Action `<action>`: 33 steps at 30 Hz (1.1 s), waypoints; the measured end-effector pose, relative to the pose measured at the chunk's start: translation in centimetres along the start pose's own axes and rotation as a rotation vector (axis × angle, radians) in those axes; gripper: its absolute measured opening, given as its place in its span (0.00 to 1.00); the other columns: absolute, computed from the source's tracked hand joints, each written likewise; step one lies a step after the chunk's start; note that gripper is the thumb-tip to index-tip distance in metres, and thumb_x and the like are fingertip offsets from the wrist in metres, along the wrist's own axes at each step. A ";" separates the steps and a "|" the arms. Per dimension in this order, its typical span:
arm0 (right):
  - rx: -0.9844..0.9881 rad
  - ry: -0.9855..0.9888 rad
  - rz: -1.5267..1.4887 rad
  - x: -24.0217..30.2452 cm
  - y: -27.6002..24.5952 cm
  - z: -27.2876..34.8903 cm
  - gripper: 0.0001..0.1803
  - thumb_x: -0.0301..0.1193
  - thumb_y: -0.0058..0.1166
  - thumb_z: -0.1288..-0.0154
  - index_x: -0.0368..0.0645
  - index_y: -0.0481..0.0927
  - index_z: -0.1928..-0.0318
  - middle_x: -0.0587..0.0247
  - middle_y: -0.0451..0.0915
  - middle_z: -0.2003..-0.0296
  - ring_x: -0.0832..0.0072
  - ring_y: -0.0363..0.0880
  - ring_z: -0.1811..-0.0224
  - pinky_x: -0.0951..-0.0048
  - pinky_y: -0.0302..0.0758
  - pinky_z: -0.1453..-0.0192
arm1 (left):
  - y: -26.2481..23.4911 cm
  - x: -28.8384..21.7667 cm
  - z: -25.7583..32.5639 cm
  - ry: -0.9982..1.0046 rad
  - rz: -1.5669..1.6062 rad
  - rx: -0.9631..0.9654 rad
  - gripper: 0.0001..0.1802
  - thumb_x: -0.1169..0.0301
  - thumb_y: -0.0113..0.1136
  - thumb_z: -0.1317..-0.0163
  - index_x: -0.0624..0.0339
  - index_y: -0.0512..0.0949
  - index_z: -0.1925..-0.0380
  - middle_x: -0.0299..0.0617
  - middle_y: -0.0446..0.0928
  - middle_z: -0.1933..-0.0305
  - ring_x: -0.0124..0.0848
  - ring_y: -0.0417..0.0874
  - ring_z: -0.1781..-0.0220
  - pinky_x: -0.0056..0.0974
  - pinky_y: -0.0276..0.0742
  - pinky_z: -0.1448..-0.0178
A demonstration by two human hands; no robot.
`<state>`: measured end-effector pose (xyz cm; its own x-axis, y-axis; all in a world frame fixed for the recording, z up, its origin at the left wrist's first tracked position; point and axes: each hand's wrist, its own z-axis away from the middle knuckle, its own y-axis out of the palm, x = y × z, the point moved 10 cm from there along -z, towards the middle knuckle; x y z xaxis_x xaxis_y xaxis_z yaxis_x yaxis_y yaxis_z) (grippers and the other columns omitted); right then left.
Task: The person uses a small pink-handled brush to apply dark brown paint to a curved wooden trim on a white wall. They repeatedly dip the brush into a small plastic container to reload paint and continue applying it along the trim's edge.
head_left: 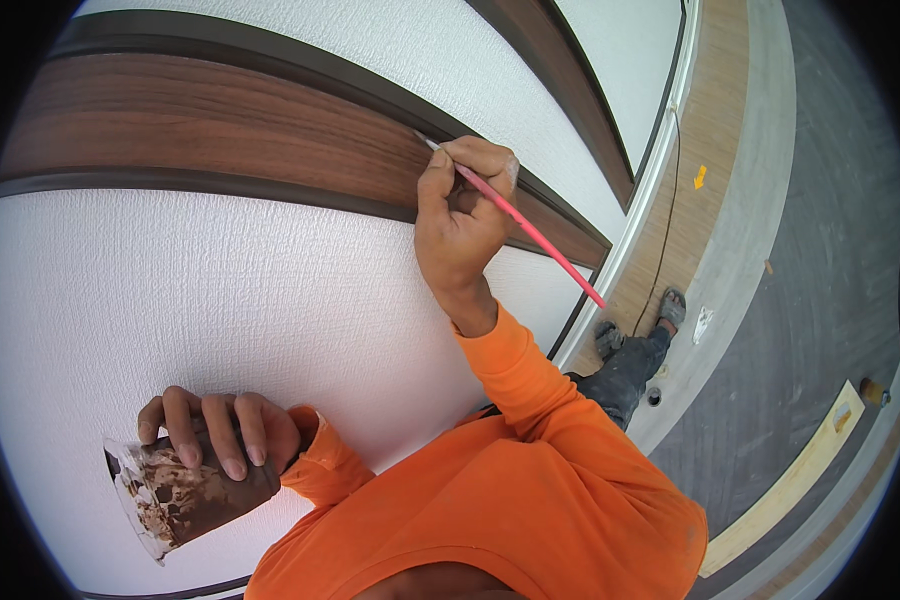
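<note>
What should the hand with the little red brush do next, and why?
Probably draw the brush a little along the dark trim edging the brown wood band. The right hand already holds its tip against that band, while the left hand holds the paint cup.

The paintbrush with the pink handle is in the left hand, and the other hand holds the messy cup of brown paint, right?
Not quite. The head view shows the pink-handled paintbrush in the right hand, against the brown wood-grain band. The left hand holds the paint-smeared cup.
</note>
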<state>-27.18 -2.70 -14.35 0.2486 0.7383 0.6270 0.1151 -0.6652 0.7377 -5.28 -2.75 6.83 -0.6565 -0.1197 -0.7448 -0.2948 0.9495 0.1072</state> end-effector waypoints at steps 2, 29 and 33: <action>-0.040 -0.006 -0.055 0.1 -0.1 -0.2 0.10 0.12 0.53 0.38 0.36 0.72 0.58 0.59 0.74 0.60 0.84 0.72 0.69 0.83 0.73 0.69 | 0.1 0.2 -0.2 0.007 -0.016 -0.002 0.40 0.58 0.73 0.44 0.63 0.62 0.39 0.44 0.70 0.56 0.37 0.81 0.63 0.43 0.82 0.61; 0.069 -0.240 -0.028 5.2 5.5 -3.0 0.08 0.13 0.59 0.40 0.33 0.78 0.61 0.56 0.80 0.63 0.79 0.79 0.68 0.81 0.78 0.67 | 0.0 -0.3 0.2 0.036 0.013 0.034 0.43 0.55 0.71 0.43 0.61 0.59 0.36 0.47 0.71 0.54 0.43 0.82 0.61 0.49 0.82 0.59; 0.057 -0.219 -0.051 4.3 5.3 -2.9 0.08 0.13 0.58 0.39 0.33 0.77 0.60 0.57 0.80 0.62 0.80 0.79 0.68 0.82 0.78 0.68 | 0.0 -0.3 0.0 0.026 0.013 0.045 0.43 0.55 0.72 0.44 0.61 0.59 0.36 0.47 0.71 0.54 0.43 0.83 0.62 0.48 0.83 0.59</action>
<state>-28.24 -2.75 -6.98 0.4429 0.7336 0.5154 0.1853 -0.6374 0.7479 -5.09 -2.71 7.01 -0.6780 -0.1140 -0.7261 -0.2548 0.9631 0.0867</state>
